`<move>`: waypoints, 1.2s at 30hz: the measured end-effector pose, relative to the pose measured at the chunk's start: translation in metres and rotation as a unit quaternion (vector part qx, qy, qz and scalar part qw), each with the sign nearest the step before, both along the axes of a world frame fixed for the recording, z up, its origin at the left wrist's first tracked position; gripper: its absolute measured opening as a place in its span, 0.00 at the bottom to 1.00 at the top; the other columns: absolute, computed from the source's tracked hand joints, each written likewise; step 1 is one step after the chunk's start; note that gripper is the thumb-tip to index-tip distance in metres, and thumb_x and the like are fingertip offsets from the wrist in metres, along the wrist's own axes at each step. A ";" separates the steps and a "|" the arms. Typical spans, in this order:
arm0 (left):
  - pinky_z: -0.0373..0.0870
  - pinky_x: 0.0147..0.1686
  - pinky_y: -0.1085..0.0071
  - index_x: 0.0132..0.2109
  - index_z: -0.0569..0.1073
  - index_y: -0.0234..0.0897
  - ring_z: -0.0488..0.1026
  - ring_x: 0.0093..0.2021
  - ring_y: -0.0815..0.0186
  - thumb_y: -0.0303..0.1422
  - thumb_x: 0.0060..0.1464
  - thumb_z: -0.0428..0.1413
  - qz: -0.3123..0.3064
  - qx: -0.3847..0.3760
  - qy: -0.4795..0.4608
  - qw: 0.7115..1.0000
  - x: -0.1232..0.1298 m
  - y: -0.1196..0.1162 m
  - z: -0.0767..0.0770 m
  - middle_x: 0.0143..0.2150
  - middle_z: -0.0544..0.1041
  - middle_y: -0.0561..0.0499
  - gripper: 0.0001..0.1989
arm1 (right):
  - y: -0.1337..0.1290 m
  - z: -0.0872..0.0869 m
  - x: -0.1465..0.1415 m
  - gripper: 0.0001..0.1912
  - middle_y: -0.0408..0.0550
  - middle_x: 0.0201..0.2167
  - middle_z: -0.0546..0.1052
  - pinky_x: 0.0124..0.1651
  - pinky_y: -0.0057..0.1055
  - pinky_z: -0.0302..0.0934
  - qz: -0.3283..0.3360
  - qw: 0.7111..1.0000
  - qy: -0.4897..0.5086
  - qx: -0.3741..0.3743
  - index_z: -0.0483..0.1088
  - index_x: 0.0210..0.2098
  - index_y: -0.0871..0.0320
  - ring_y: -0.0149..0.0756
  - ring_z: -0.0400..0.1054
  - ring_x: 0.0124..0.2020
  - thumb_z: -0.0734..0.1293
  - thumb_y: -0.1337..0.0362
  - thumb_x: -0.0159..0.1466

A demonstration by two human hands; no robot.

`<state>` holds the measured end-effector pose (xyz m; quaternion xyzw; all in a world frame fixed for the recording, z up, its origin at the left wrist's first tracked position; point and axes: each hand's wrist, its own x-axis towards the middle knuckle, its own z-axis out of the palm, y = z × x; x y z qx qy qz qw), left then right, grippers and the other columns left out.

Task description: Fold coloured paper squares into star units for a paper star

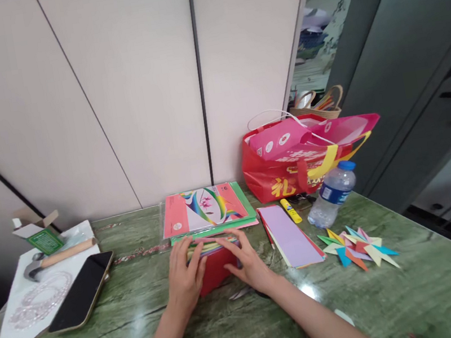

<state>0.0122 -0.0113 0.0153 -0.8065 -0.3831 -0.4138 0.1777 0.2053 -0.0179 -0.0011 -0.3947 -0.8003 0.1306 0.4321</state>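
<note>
The paper stack [216, 273] is held on edge, clamped at 9 o'clock by the left hand [183, 278] and at 3 o'clock by the right hand [253, 266]; the paper pad [204, 209] is located at 12 o'clock. Sheets could be splayed if pressure is applied unevenly.

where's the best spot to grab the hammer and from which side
Probably by its wooden handle, near the right end, with the left hand coming from the right: the handle is long and straight and points that way, while the curved metal head lies at the opposite end.
</note>
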 end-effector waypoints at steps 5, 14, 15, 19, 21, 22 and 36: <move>0.66 0.49 0.59 0.52 0.63 0.37 0.64 0.53 0.57 0.27 0.55 0.49 -0.005 -0.038 -0.073 0.997 0.001 0.000 -0.012 0.52 0.65 0.39 0.17 | -0.001 0.001 0.000 0.34 0.52 0.55 0.52 0.57 0.42 0.52 -0.004 1.000 0.017 -0.018 0.53 0.57 0.51 0.41 0.51 0.58 0.64 0.76 0.53; 0.56 0.54 0.50 0.57 0.58 0.39 0.54 0.60 0.51 0.31 0.53 0.51 0.032 -0.036 -0.037 0.998 0.013 -0.009 0.002 0.60 0.56 0.37 0.24 | -0.004 -0.003 -0.007 0.34 0.51 0.50 0.57 0.55 0.39 0.54 0.009 0.998 0.051 -0.038 0.55 0.54 0.52 0.39 0.56 0.54 0.62 0.80 0.50; 0.52 0.54 0.46 0.57 0.59 0.39 0.53 0.60 0.50 0.31 0.52 0.52 0.045 -0.009 -0.019 0.999 0.013 -0.009 0.006 0.60 0.57 0.37 0.24 | -0.004 -0.004 -0.006 0.34 0.51 0.49 0.57 0.55 0.39 0.55 0.007 0.998 0.049 -0.039 0.54 0.55 0.52 0.39 0.57 0.53 0.62 0.80 0.50; 0.36 0.54 0.36 0.55 0.63 0.43 0.53 0.60 0.48 0.31 0.52 0.53 0.067 0.035 0.075 0.994 0.013 -0.009 0.016 0.57 0.66 0.41 0.22 | -0.002 -0.005 -0.005 0.34 0.52 0.49 0.58 0.54 0.40 0.56 0.007 0.998 0.043 -0.046 0.54 0.55 0.53 0.40 0.58 0.52 0.61 0.80 0.51; 0.34 0.53 0.35 0.54 0.64 0.42 0.56 0.59 0.47 0.32 0.53 0.52 0.072 0.027 0.107 0.991 0.013 -0.007 0.017 0.55 0.68 0.42 0.21 | -0.001 -0.005 -0.005 0.33 0.51 0.48 0.59 0.53 0.39 0.56 0.013 0.998 0.042 -0.050 0.54 0.54 0.53 0.39 0.58 0.52 0.61 0.79 0.51; 0.37 0.53 0.35 0.54 0.65 0.40 0.58 0.58 0.46 0.33 0.53 0.52 0.077 0.025 0.111 0.991 0.013 -0.006 0.016 0.53 0.70 0.41 0.20 | -0.001 -0.004 -0.005 0.33 0.51 0.48 0.59 0.53 0.39 0.56 0.015 0.998 0.042 -0.051 0.54 0.54 0.53 0.39 0.58 0.52 0.61 0.79 0.51; 0.68 0.46 0.64 0.51 0.65 0.36 0.70 0.47 0.60 0.31 0.54 0.51 -0.005 -0.068 -0.087 0.994 0.011 -0.004 -0.002 0.46 0.71 0.42 0.17 | -0.002 -0.006 -0.006 0.38 0.52 0.49 0.60 0.54 0.42 0.55 -0.025 0.996 0.066 -0.046 0.49 0.58 0.52 0.41 0.57 0.53 0.64 0.77 0.51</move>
